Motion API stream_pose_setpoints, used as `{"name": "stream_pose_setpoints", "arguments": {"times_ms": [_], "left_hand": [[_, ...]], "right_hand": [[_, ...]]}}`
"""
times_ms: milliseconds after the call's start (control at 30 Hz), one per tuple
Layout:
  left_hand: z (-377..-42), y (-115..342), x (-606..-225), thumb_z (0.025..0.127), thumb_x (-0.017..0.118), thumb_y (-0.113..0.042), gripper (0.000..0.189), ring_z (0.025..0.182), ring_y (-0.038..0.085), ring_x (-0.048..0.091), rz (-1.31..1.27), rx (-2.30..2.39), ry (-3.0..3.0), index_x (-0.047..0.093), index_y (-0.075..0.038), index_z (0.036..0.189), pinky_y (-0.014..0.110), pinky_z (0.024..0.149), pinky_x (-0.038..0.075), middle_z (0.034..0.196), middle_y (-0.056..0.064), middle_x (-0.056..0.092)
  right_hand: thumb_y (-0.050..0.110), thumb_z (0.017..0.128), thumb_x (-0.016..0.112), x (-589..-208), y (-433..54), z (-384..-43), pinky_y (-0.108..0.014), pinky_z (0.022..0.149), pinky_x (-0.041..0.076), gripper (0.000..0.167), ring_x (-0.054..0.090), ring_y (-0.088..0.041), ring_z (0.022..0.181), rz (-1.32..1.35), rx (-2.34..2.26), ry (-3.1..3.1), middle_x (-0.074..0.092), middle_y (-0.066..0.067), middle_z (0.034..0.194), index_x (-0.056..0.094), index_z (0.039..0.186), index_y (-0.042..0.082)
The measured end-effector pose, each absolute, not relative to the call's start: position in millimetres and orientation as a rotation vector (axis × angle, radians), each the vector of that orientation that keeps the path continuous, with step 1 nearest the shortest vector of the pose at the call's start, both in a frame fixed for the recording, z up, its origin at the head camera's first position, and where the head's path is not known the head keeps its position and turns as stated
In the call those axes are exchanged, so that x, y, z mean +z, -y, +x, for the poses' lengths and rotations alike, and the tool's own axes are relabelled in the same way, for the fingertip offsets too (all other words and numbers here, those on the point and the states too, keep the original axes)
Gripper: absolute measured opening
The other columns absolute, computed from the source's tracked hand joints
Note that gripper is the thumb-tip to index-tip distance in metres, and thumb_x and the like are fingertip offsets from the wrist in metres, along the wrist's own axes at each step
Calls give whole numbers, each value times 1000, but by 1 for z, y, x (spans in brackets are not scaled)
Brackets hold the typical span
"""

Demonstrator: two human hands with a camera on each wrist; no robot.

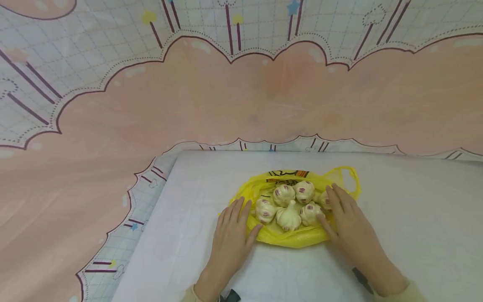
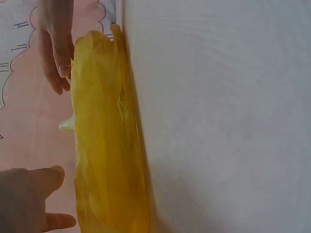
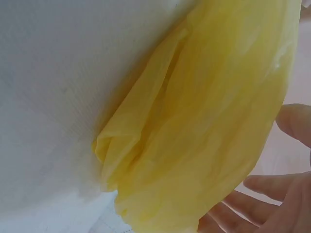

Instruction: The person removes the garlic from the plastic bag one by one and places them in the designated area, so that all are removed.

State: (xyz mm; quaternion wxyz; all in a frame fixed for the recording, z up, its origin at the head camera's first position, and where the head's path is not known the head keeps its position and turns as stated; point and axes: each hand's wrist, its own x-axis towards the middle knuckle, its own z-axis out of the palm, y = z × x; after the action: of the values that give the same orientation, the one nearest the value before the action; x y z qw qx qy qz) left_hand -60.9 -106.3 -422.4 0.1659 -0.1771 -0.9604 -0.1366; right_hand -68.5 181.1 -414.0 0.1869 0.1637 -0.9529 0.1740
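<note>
On the counter [image 1: 166, 243], the limp, probably slippery yellow bag [image 1: 292, 240] is cradling firm-looking garlic bulbs [image 1: 288, 219], its two-o'clock loop [image 1: 357, 182] seemingly offering the best hold, while the left hand [image 1: 231, 235] at eight and right hand [image 1: 351, 226] at four are flanking it, fingers relaxed, ungripping.

Along the far rim of the yellow bag [image 1: 292, 240], and here it is, dark print [image 1: 287, 173] with a touch of orange is spotted, crumpled among folds, too small to be made out! No word, number or brand can be read anywhere.
</note>
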Motion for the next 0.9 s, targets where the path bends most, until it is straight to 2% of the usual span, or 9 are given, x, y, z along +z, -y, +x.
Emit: {"name": "stream_pose_setpoints", "arguments": {"times_ms": [200,500,900], "left_hand": [[-64,106,-423,96,63,-41,57,134,30,47,-492,-388,2719,54,-5,139,46,110,38,143,15,52],[-69,105,-423,95,66,-37,55,132,31,48,-475,-395,2727,54,-4,137,46,109,39,140,16,53],[-78,106,-423,96,66,-31,51,130,32,50,-430,-420,2746,55,-3,136,47,109,40,139,16,55]], "right_hand": [[23,92,69,-410,-182,-71,-63,100,42,70,43,-48,129,444,539,2707,40,-31,145,36,146,-6],[11,89,68,-409,-186,-75,-61,98,45,62,46,-45,127,469,555,2683,45,-29,141,42,142,-8],[9,87,70,-408,-193,-79,-62,96,46,60,47,-45,125,487,543,2719,46,-29,138,45,139,-10]]}}
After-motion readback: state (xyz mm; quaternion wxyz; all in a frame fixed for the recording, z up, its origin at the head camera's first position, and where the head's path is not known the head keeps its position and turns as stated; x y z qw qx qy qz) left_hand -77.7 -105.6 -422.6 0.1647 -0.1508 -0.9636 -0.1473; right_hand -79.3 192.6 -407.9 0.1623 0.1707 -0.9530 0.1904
